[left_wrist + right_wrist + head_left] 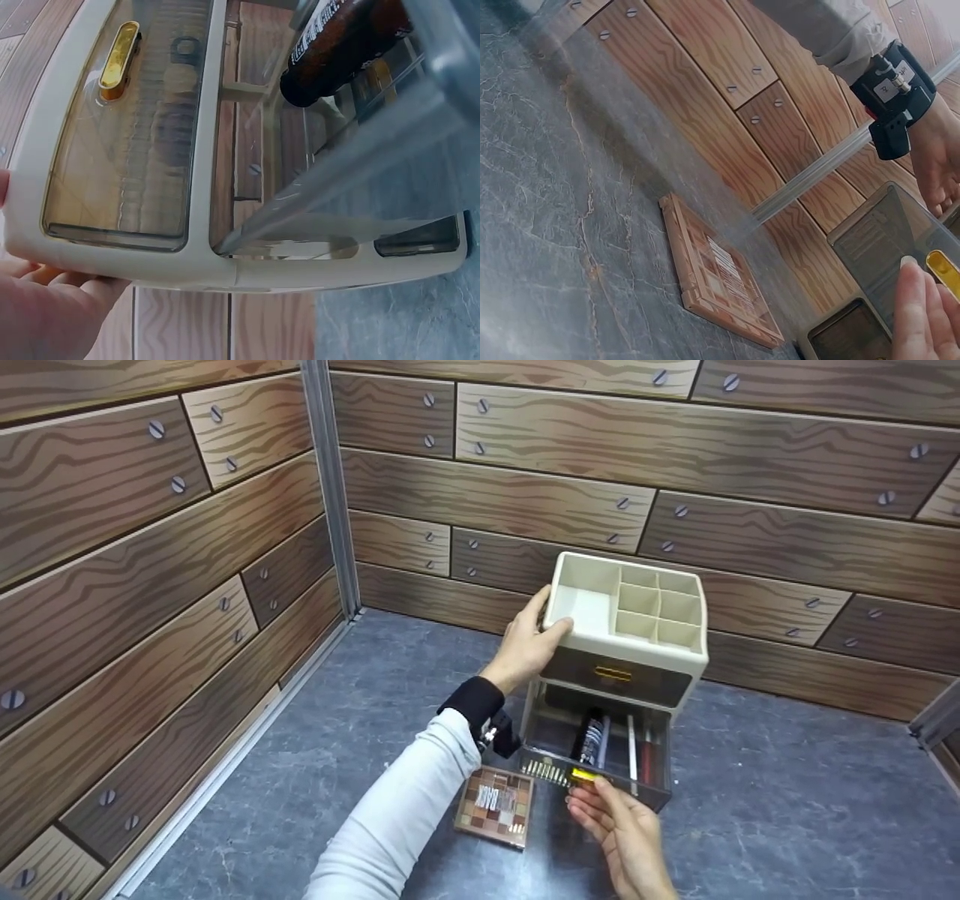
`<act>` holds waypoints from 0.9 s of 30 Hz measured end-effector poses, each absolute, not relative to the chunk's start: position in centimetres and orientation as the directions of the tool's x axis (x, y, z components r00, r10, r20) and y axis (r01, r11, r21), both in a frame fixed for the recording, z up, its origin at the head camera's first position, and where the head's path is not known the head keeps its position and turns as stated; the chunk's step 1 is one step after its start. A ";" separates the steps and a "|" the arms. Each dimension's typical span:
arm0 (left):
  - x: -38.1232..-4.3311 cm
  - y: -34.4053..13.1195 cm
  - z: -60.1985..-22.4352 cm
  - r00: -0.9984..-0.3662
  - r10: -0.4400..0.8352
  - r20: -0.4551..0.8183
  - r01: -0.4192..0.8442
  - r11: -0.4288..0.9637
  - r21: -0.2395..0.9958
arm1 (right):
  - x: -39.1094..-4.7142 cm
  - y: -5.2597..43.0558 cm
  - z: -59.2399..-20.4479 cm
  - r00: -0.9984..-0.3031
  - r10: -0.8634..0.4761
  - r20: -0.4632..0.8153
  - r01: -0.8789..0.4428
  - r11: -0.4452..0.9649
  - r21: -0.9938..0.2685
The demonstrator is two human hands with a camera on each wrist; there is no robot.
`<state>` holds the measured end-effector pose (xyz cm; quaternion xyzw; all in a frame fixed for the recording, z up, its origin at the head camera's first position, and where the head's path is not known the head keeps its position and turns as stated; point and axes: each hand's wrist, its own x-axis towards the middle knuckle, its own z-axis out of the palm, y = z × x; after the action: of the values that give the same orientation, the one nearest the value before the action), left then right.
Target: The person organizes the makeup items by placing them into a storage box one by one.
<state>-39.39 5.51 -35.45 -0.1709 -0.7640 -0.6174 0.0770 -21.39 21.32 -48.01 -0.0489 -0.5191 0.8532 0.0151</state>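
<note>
A cream desktop organizer with dark see-through drawers stands on the floor. My left hand grips its upper left side, thumb over the top rim; in the left wrist view the fingers lie along the side wall. The middle drawer is pulled out. Inside it lie a dark bottle with white lettering and several slim sticks, one white and one red. My right hand holds the drawer's gold handle with its fingertips; the right wrist view shows fingertips beside the handle.
A makeup palette with many colored squares lies on the grey marbled surface, just left of the drawer. Open compartments divide the organizer's top. Wood-patterned walls stand behind and to the left. The upper drawer is closed.
</note>
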 end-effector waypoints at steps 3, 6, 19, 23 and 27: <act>-39.4 5.4 -35.5 -0.919 0.195 0.342 0.365 0.096 0.926 | -21.5 21.3 -48.0 -0.994 0.083 -0.067 0.022 -0.457 -0.889; -39.4 5.3 -35.5 -0.911 0.223 0.346 0.361 0.031 0.932 | -21.7 21.3 -48.0 -0.993 0.087 -0.075 0.027 -0.460 -0.888; -39.3 5.3 -35.8 -0.906 0.246 0.343 0.353 -0.005 0.936 | -22.9 21.2 -47.6 -0.990 0.111 -0.092 0.029 -0.476 -0.879; -39.3 5.2 -35.8 -0.908 0.238 0.344 0.354 -0.001 0.935 | -23.3 21.2 -47.5 -0.988 0.121 -0.096 0.026 -0.480 -0.877; -39.3 5.1 -35.8 -0.908 0.237 0.345 0.358 0.011 0.934 | -23.6 21.2 -47.5 -0.987 0.124 -0.098 0.025 -0.487 -0.873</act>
<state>-39.29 5.11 -35.79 -0.2096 -0.7095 -0.6713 0.0450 -23.64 21.24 -47.48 -0.0738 -0.5054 0.8592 0.0290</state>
